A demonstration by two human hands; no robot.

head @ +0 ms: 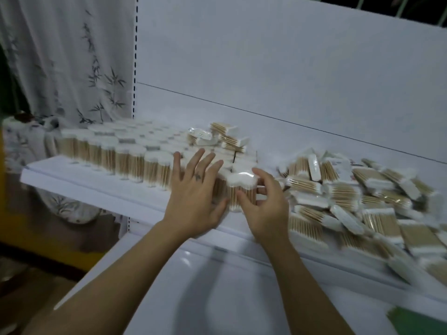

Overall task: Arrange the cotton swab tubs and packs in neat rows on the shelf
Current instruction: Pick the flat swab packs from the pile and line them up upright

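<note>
Rows of clear cotton swab tubs [125,151] with white tops stand on the left half of the white shelf [79,176]. My left hand [196,189] lies flat with spread fingers against the right end of the front row. My right hand [264,201] curls its thumb and fingers round one tub [242,187] at the row's end, near the shelf's front edge. A few flat swab packs [227,137] are stacked on top of the tubs behind. A loose heap of flat swab packs [358,206] covers the right half of the shelf.
A white back panel [266,68] rises behind the shelf. A lower white shelf [193,286] juts out beneath my arms. A curtain with a bamboo print [72,68] hangs at the left. A green object [416,322] shows at the bottom right corner.
</note>
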